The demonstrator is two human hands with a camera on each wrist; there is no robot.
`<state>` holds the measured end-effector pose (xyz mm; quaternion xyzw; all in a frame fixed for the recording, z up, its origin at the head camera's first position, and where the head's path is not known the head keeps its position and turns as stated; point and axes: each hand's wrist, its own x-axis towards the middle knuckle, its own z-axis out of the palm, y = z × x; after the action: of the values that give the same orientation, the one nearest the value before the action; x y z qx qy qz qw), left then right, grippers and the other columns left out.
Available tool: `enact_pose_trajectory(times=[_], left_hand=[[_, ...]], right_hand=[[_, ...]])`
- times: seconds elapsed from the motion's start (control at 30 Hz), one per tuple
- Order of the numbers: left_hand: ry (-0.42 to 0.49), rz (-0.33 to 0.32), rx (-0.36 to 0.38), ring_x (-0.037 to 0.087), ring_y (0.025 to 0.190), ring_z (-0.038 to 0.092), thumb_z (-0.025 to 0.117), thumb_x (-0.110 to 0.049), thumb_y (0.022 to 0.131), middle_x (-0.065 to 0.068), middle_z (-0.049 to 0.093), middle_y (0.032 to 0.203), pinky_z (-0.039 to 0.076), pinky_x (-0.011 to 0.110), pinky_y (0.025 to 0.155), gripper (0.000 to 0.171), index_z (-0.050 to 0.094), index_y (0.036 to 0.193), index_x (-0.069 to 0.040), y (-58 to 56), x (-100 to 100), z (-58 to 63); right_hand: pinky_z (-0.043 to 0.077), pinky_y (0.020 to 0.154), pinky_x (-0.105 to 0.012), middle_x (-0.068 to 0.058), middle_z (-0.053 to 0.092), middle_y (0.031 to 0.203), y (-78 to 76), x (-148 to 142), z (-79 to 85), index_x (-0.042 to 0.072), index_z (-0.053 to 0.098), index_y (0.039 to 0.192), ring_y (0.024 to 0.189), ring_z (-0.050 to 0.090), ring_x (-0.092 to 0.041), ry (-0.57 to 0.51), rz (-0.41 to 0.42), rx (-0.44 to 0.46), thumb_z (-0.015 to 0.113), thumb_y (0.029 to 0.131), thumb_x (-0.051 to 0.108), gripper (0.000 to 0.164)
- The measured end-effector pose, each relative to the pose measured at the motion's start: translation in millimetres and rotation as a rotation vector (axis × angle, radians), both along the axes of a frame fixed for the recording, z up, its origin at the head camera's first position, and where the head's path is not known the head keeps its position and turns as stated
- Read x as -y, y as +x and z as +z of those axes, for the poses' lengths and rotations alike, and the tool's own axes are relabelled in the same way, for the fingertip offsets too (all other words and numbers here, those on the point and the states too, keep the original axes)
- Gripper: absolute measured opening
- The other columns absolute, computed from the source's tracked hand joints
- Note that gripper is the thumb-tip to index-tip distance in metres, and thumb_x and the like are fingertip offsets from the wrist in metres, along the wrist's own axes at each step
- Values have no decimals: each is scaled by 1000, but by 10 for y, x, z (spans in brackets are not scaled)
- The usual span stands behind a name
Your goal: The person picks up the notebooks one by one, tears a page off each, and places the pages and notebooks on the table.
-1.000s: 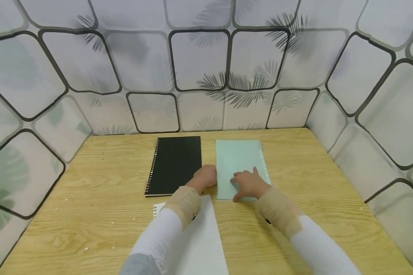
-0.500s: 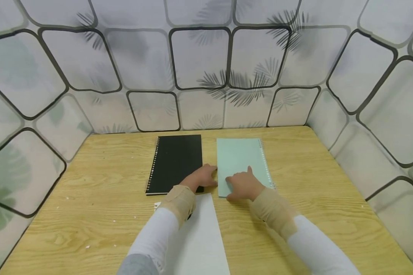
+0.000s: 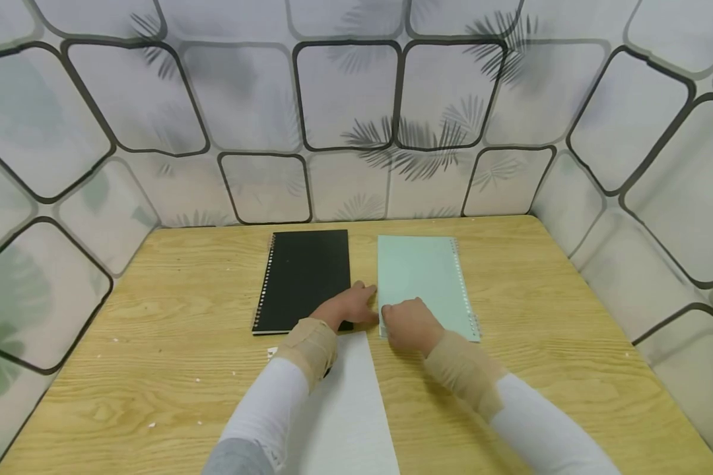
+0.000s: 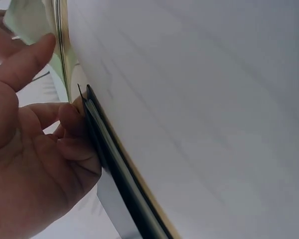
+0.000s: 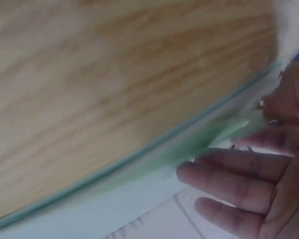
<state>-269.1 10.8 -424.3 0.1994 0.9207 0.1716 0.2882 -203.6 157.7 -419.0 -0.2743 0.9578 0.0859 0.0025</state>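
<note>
A mint-green spiral notebook lies at the right of the table, its rings along its right edge. My right hand pinches the cover near its lower left corner; in the right wrist view the pale green cover bends up at the fingertips. Between the two notebooks is my left hand, its thumb and a finger at the green notebook's left edge. In the left wrist view its other fingers bend loosely beside the black notebook. That black spiral notebook lies closed, rings on its left.
A white sheet of paper with a torn, punched edge lies in front, partly under my left forearm. Small white paper scraps dot the wooden table. Patterned walls stand close at the back and sides.
My right hand has moved left across the green notebook, from spread fingers to a pinch at its lower left corner. The left hand's fingers have unfolded toward that notebook's edge.
</note>
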Motion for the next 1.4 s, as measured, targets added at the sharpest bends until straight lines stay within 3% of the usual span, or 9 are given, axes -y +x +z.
enact_pose_trajectory(times=[0.27,0.43,0.63,0.73,0.8,0.93,1.03,1.2,1.4], left_hand=[[-9,-32,23,28,137,29,61,-27,86,14,16,151,34,39,108,80,14,149,-14,24,-41,23],[-34,-30,-31,31,127,43,60,-43,86,16,21,149,39,42,103,85,12,150,-13,89,-134,33],[-126,-43,-108,32,110,54,61,-48,84,16,30,143,46,42,93,82,18,149,-23,126,-187,21],[-125,-35,-68,32,114,51,62,-47,84,16,23,148,45,43,95,81,16,148,-31,124,-177,25],[-108,-22,-10,33,123,45,57,-43,87,15,14,153,41,44,100,74,15,148,-34,119,-164,37],[-50,18,113,33,142,19,41,-35,95,12,0,157,23,48,112,60,16,148,-30,104,-140,79],[-44,18,111,32,144,13,37,-44,95,12,1,157,19,50,114,59,17,148,-29,106,-141,88],[-105,4,-5,33,135,34,59,-63,78,13,13,155,34,48,106,87,17,148,-32,149,-174,58],[-122,31,-45,31,130,40,66,-58,75,11,15,154,37,46,105,91,18,148,-33,165,-194,49]], right_hand=[[45,44,-27,1,50,52,18,41,-18,7,58,85,44,45,-8,-1,-58,-24,57,87,21,14],[38,40,-26,0,49,52,29,-4,68,4,56,114,42,42,-9,-52,-73,-23,56,89,18,28],[28,37,-21,-7,57,66,46,-146,222,15,39,139,37,31,-9,-122,25,-188,62,85,11,59],[21,37,-18,-9,64,86,55,-259,305,17,44,135,37,24,-7,-169,70,-292,63,82,8,57],[20,37,-18,-9,66,95,61,-348,375,13,53,122,36,22,-6,-214,93,-345,63,80,6,44],[21,37,-20,-9,66,97,108,-568,559,6,58,95,37,23,-7,-311,67,-395,60,76,3,19],[20,36,-19,-12,66,88,167,-784,698,3,59,90,38,23,-6,-374,-21,-437,59,76,4,14],[21,34,-21,-15,62,70,276,-1256,899,1,58,80,36,29,-9,-416,-245,-472,62,78,8,9],[32,40,-29,-16,62,77,373,-1829,1010,2,54,95,49,45,-16,-448,-563,-121,52,89,17,17]])
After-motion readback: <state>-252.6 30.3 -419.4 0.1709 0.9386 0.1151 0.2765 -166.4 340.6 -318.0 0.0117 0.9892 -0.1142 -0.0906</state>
